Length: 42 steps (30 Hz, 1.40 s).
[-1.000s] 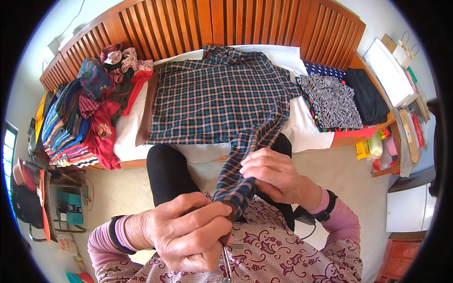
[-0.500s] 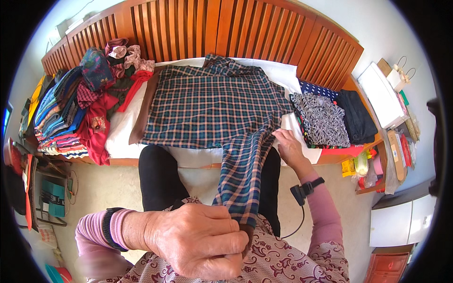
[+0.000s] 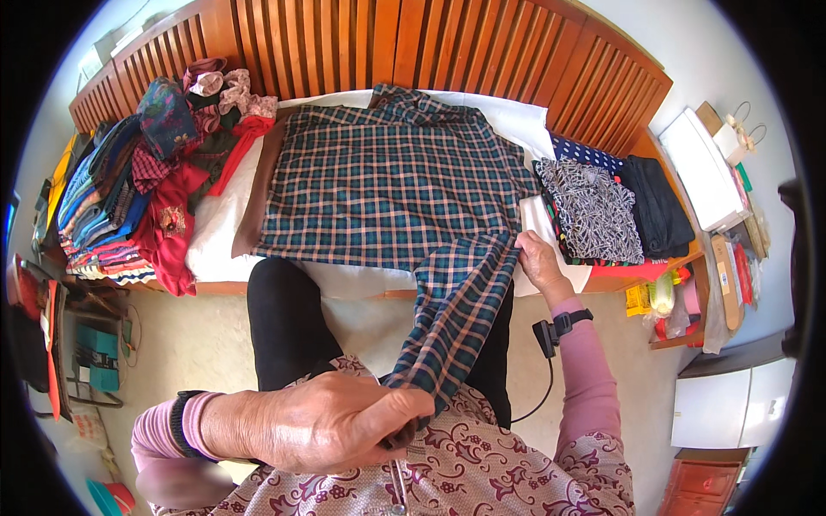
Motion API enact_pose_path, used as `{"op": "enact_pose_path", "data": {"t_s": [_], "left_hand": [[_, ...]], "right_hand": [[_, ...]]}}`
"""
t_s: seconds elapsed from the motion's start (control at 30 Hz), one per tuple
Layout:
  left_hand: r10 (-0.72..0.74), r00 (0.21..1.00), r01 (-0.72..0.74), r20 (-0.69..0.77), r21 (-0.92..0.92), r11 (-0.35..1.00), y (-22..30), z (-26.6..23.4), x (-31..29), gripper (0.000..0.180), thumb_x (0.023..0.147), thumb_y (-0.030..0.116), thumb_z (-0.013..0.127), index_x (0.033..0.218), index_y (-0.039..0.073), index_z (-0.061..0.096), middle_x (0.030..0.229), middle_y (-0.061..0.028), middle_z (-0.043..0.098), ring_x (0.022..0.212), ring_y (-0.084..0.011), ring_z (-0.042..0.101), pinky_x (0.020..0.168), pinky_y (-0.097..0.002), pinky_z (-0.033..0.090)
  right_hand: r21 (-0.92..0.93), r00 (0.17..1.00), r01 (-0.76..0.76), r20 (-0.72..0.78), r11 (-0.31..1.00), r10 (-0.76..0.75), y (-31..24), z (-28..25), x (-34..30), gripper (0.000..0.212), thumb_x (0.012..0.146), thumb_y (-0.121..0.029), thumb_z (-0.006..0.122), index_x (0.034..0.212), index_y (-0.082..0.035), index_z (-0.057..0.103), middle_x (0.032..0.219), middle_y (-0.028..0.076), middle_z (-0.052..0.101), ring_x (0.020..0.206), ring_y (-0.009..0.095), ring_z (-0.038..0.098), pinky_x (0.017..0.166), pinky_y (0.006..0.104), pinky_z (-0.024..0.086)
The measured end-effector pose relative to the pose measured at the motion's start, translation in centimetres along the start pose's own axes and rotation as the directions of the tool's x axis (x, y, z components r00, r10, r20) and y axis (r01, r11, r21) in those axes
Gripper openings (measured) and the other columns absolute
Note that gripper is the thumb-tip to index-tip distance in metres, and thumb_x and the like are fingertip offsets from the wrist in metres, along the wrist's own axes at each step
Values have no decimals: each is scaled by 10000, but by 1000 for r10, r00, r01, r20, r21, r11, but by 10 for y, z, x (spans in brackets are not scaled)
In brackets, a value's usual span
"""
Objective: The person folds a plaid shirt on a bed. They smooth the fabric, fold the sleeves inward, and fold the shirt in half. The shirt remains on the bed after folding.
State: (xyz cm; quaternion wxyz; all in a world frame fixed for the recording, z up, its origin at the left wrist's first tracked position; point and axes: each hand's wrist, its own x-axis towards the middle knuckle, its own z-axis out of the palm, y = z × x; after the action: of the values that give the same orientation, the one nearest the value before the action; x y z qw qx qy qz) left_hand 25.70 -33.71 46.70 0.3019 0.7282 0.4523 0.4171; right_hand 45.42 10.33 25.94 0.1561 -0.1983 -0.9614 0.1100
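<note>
A green plaid shirt (image 3: 379, 189) with pale pink lines lies spread on a white-covered wooden bench, its brown lining showing along the left edge. One sleeve stretches from it toward me over my lap. My left hand (image 3: 331, 421) is closed round the cuff end of that sleeve, close to my body. Higher up, my right hand (image 3: 540, 262) pinches the sleeve's right edge between thumb and fingers, near the front of the bench. The far side of the shirt, by the collar, is bunched up.
Piled folded clothes (image 3: 103, 206) stand at the left, with a red garment (image 3: 172, 228) hanging over the bench edge. Folded garments, a black-and-white patterned one (image 3: 594, 211) and dark trousers (image 3: 658, 206), lie at the right. The slatted wooden backrest (image 3: 387, 47) rises behind.
My right hand has closed on the sleeve's edge, where its fingers were loosely beside it before. My left hand has shifted a little left with the cuff, so the sleeve slants more.
</note>
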Motion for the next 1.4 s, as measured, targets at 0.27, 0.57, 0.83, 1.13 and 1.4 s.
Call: {"op": "enact_pose_path", "data": {"t_s": [0.27,0.57,0.83,1.13,1.4], "left_hand": [[235,970,-243,64,210,947,-5,13,7,265,768,99,729,1010,11,665,816,-45,562,679,-203,594,555,-334,478],[349,933,-357,93,101,929,-8,15,25,305,828,98,715,1092,-32,636,857,-88,588,719,-227,628,572,-335,511],[281,952,-279,124,-36,960,-10,19,28,321,860,91,769,1123,-26,626,872,-101,607,716,-278,649,586,-375,532],[160,978,-155,130,-48,987,-11,15,19,386,839,54,782,1162,-13,581,919,-124,637,799,-319,689,636,-411,560],[48,991,-12,122,-278,960,-14,12,22,347,905,126,786,1144,10,563,793,-63,626,712,-229,684,618,-355,541]], "right_hand": [[-291,988,81,148,953,-39,-20,-7,-5,293,771,46,655,1034,-59,580,1072,108,616,1047,345,594,890,444,523],[-9,914,370,183,929,-362,-129,-68,-46,544,707,-18,716,1243,-45,627,1236,101,625,1209,317,575,1102,468,425],[286,825,419,277,862,-493,-193,-84,-74,541,626,-41,801,1131,-72,612,1062,101,608,1064,327,591,1047,462,435],[537,859,285,225,794,-460,-228,-111,-71,412,661,-95,841,986,-59,591,1021,92,615,957,311,611,825,413,509],[579,825,474,-29,663,-565,-266,-116,-70,293,727,-81,814,965,-13,656,838,124,636,716,322,647,612,391,519]]}}
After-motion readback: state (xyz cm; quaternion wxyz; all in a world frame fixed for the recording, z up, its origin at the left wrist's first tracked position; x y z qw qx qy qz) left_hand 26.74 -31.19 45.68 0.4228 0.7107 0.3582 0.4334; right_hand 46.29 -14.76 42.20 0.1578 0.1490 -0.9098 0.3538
